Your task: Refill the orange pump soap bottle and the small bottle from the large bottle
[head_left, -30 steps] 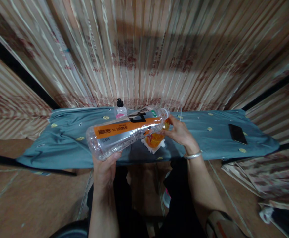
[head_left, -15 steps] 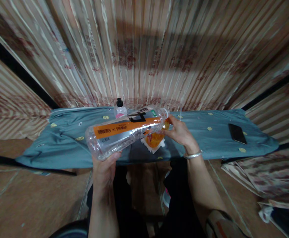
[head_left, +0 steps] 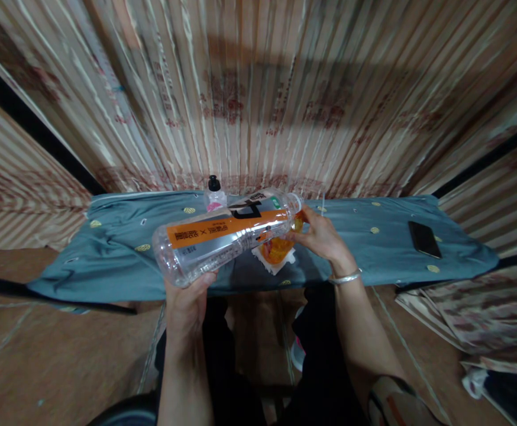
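My left hand (head_left: 187, 302) grips the base of a large clear plastic bottle (head_left: 223, 236) with an orange and black label. The bottle lies tipped on its side, its neck pointing right toward a glass of orange liquid (head_left: 278, 247). The glass stands on a white napkin (head_left: 275, 263) on the blue-grey cloth-covered table (head_left: 107, 248). My right hand (head_left: 323, 236), with a silver bangle at the wrist, is wrapped round the glass just below the bottle's mouth. Most of the glass is hidden behind the bottle and my fingers.
A small bottle with a black cap and pink label (head_left: 215, 195) stands behind the big bottle. A dark phone (head_left: 425, 239) lies on the cloth at the right. A striped curtain hangs behind the table. Stacked printed sheets (head_left: 475, 325) lie on the floor at the right.
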{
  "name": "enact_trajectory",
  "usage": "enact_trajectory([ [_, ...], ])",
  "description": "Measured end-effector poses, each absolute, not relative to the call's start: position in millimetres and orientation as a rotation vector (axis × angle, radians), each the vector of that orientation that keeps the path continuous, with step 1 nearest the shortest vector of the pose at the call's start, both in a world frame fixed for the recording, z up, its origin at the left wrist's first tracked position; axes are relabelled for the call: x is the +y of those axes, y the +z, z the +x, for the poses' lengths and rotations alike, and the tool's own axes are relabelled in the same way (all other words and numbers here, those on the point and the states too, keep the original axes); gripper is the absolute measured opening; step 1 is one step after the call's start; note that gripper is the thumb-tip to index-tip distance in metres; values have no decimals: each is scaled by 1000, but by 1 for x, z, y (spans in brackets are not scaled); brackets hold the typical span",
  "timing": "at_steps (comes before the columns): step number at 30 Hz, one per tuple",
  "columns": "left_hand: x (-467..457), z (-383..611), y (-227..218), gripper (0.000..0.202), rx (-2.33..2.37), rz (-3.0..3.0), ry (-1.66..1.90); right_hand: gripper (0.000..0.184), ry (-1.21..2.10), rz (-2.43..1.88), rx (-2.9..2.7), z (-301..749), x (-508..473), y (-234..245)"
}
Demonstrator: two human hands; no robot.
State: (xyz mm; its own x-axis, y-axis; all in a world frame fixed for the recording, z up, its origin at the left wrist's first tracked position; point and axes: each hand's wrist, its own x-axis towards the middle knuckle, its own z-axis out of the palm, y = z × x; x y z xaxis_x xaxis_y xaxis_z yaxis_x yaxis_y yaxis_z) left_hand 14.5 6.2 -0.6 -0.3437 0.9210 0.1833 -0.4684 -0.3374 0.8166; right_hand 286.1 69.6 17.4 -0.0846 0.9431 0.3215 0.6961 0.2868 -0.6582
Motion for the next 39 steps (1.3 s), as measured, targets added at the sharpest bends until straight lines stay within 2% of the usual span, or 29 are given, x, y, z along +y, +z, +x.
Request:
enact_trajectory([
  [9, 7, 12, -4, 85, 830, 819, 1826, 64, 445, -1488, -1846, 287, 71, 16],
  [39, 6, 10, -5, 96, 848, 830, 1805, 62, 438, -1479, -1846, 287, 70, 16],
])
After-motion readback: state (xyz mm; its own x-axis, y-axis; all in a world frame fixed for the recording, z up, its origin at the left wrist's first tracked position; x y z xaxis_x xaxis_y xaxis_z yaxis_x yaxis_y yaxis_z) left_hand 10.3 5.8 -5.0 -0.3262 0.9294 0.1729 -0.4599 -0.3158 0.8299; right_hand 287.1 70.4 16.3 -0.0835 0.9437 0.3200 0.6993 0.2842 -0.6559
